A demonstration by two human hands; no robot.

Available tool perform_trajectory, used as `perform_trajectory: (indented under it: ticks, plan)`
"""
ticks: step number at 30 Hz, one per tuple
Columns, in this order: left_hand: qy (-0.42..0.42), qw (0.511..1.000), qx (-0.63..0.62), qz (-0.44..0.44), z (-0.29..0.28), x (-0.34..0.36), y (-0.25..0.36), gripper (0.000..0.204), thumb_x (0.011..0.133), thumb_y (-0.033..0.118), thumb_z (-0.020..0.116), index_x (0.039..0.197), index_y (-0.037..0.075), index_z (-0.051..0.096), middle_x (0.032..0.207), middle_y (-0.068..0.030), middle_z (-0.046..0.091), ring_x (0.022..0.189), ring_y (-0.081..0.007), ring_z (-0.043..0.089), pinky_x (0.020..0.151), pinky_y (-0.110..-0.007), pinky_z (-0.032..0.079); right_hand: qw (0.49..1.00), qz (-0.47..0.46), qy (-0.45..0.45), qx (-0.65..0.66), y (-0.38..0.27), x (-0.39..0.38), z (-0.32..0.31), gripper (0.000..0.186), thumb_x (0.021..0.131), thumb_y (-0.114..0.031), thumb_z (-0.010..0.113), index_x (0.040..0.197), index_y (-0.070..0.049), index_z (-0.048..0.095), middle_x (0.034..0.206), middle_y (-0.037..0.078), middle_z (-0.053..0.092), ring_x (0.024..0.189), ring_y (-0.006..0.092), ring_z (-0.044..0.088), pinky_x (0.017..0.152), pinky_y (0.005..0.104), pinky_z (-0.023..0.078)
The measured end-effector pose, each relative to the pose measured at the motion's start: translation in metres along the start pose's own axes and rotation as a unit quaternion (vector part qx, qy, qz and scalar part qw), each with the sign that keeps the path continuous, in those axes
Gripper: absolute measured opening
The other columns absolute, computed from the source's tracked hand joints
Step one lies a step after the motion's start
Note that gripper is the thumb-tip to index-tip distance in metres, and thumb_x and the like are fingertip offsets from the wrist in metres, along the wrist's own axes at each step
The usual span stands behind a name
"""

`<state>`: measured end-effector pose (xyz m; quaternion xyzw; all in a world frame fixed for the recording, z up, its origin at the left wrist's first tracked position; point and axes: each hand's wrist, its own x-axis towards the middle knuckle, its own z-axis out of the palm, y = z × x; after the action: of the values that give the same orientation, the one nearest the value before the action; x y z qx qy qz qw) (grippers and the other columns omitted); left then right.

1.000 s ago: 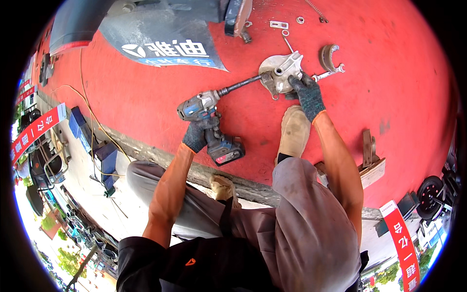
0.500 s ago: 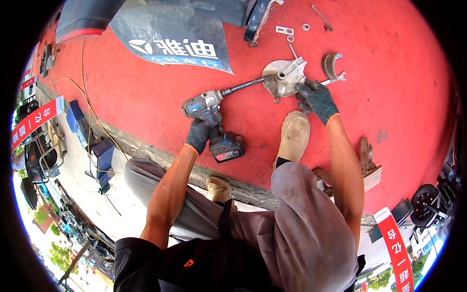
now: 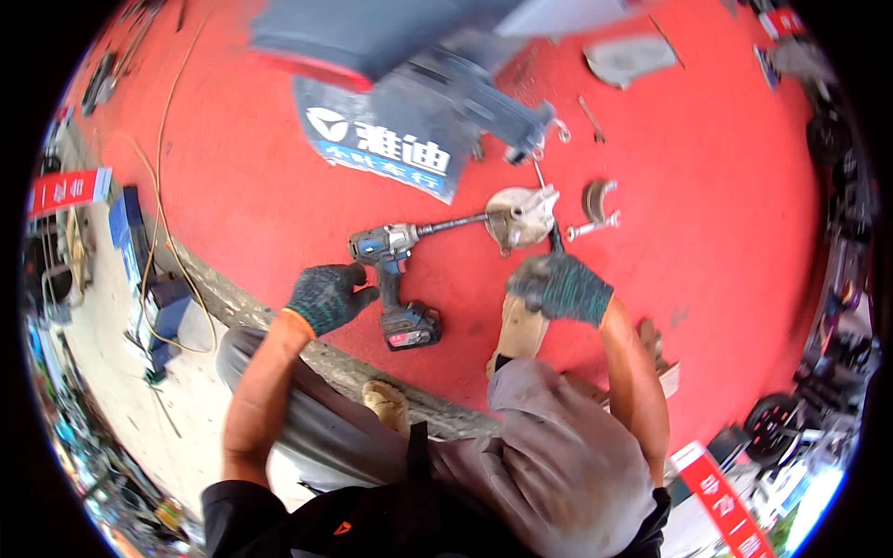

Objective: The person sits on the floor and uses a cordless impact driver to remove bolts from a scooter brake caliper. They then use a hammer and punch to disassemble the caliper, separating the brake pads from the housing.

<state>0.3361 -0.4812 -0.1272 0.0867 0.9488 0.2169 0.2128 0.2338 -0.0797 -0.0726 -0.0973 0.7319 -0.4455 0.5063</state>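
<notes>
A blue-grey cordless impact wrench (image 3: 377, 244) lies on the red floor, its long socket extension reaching to a round metal brake plate (image 3: 518, 223). My left hand (image 3: 327, 298), in a dark knit glove, is beside the wrench's handle, fingers apart and holding nothing. My right hand (image 3: 563, 286), gloved too, is just below the plate above my shoe. One dark finger seems to stretch up to the plate's lower edge, while the others are bent and partly blurred. I see nothing held in it. A curved brake shoe (image 3: 597, 201) and a wrench (image 3: 593, 226) lie right of the plate.
A dark vehicle panel (image 3: 372, 37) overhangs the far side, with a printed mudflap (image 3: 386, 139) below. Another small tool (image 3: 592, 121) lies farther off. A yellow cable (image 3: 158, 177) runs along the left, near a blue box (image 3: 167, 316). The red floor ends at a kerb (image 3: 307, 358).
My left hand has let go of the impact wrench and moved left of it. My right hand has drawn back from the brake plate toward me. The view has shifted.
</notes>
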Motion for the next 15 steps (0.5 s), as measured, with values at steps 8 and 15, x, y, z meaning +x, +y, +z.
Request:
perform_trajectory:
  ticks: [8, 15]
  plan:
    - [0.019, 0.998, 0.053, -0.009, -0.012, -0.048, -0.019, 0.026, 0.082, 0.033, 0.073, 0.092, 0.010, 0.071, 0.086, -0.0140, 0.073, 0.079, -0.0356, 0.072, 0.068, -0.048, 0.056, 0.749, -0.468, -0.249, -0.396, -0.169, 0.006, 0.032, 0.033, 0.089, -0.011, 0.069, 0.121, -0.014, 0.073, 0.117, 0.004, 0.072, 0.087, 0.0191, 0.073, 0.063, 0.0315, 0.057]
    - [0.084, 0.996, -0.022, -0.028, -0.046, -0.151, 0.061, 0.024, 0.082, 0.034, 0.071, 0.094, 0.013, 0.071, 0.083, -0.0135, 0.074, 0.077, -0.0356, 0.073, 0.068, -0.051, 0.055, 0.763, -0.279, -0.529, -0.247, -0.314, 0.026, 0.140, 0.021, 0.098, -0.019, 0.061, 0.117, -0.011, 0.067, 0.104, 0.010, 0.069, 0.088, 0.0308, 0.070, 0.074, 0.0406, 0.055]
